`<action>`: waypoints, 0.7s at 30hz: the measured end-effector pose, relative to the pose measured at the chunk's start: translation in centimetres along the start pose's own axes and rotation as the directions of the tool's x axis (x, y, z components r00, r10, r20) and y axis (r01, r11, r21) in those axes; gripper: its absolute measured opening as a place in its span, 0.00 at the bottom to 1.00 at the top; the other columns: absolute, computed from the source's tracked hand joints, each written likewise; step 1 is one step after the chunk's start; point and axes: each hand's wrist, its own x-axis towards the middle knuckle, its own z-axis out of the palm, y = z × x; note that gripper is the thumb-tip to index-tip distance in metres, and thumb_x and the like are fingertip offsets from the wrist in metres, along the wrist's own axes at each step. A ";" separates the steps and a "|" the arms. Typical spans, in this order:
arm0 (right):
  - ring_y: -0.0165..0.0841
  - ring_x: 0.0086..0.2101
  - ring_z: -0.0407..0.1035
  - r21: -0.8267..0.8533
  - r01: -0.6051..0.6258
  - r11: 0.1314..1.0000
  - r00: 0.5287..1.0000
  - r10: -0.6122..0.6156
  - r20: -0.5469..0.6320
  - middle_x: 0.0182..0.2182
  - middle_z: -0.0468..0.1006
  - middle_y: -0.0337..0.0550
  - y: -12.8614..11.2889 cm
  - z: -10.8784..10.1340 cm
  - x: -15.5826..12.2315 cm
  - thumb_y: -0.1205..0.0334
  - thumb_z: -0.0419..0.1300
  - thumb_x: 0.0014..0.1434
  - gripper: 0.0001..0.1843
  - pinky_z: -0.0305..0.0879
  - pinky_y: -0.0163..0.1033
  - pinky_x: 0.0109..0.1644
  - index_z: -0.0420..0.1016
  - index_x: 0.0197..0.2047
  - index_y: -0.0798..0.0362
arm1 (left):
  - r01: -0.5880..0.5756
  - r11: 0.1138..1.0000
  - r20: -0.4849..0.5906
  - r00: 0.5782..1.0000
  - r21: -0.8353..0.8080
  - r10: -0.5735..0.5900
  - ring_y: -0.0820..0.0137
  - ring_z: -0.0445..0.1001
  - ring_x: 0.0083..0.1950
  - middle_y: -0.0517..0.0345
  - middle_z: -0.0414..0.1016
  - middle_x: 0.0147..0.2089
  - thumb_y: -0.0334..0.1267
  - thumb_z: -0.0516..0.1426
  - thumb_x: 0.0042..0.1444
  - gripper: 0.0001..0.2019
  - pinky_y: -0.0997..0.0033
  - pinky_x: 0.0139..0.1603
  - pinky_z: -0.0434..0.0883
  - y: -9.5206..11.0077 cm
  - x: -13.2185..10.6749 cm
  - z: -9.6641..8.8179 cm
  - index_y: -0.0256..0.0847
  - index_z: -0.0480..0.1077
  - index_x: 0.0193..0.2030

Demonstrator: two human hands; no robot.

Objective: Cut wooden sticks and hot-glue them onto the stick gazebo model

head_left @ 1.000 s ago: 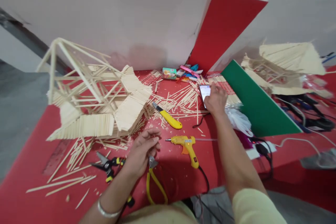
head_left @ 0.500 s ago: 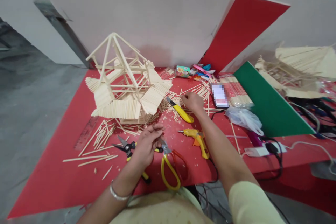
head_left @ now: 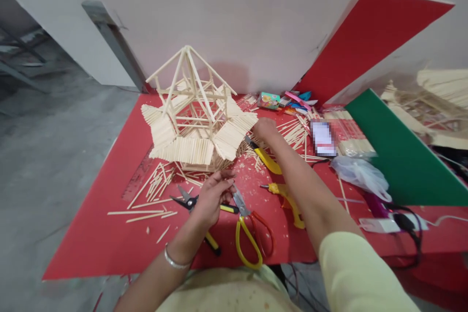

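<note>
My left hand (head_left: 212, 200) hovers low over the table with fingers curled and thumb near the index finger; anything between them is too small to make out. Beneath it lie black-and-yellow pruning snips (head_left: 189, 202), and beside it scissors (head_left: 250, 226) with one yellow and one red handle. My right hand (head_left: 264, 130) reaches to the loose wooden sticks (head_left: 292, 131) at the right edge of a stick-built pavilion model (head_left: 195, 107); its fingertips are blurred and hidden. Just below that hand rests a yellow utility knife (head_left: 265, 157). A yellow glue gun (head_left: 288, 200) lies partly behind my right forearm.
A red board (head_left: 91, 234) covers the table. To the right are a phone (head_left: 323, 138), packs of sticks (head_left: 353, 131), a plastic bag (head_left: 360, 174), a green board (head_left: 398, 156) and a power strip (head_left: 380, 224). White panels (head_left: 237, 19) stand behind.
My right hand has moved away from me and toward the model's right edge. My left hand keeps nearly the same pose. The whole view has shifted, so things appear farther right.
</note>
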 end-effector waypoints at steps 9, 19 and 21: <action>0.39 0.48 0.70 0.022 -0.024 0.999 0.992 0.026 -0.123 0.49 0.75 0.50 1.6 -0.6 -1.8 0.53 0.55 0.65 0.17 0.66 0.46 0.51 0.74 0.50 0.54 | -0.031 0.999 -0.007 0.999 0.015 0.031 0.77 0.69 0.23 0.56 0.75 0.30 0.39 0.64 0.49 0.14 0.78 0.23 0.62 0.0 -0.1 -0.1 0.37 0.75 0.43; 0.37 0.41 0.72 0.250 0.296 0.922 0.944 -0.243 -0.222 0.41 0.81 0.43 -1.4 -0.8 -18.4 0.54 0.48 0.66 0.18 0.63 0.37 0.42 0.77 0.49 0.46 | -0.176 0.980 0.007 0.984 0.089 0.176 0.79 0.65 0.21 0.63 0.68 0.25 0.45 0.65 0.50 0.15 0.79 0.21 0.61 0.4 -2.1 1.3 0.38 0.73 0.41; 0.36 0.40 0.72 0.245 0.288 0.926 0.947 -0.238 -0.216 0.40 0.80 0.44 -3.4 -0.1 -20.4 0.57 0.50 0.65 0.15 0.62 0.37 0.42 0.78 0.44 0.45 | -0.212 0.973 -0.011 0.977 0.089 0.214 0.79 0.65 0.22 0.63 0.68 0.25 0.46 0.65 0.49 0.17 0.79 0.21 0.61 1.1 -2.7 1.5 0.39 0.73 0.42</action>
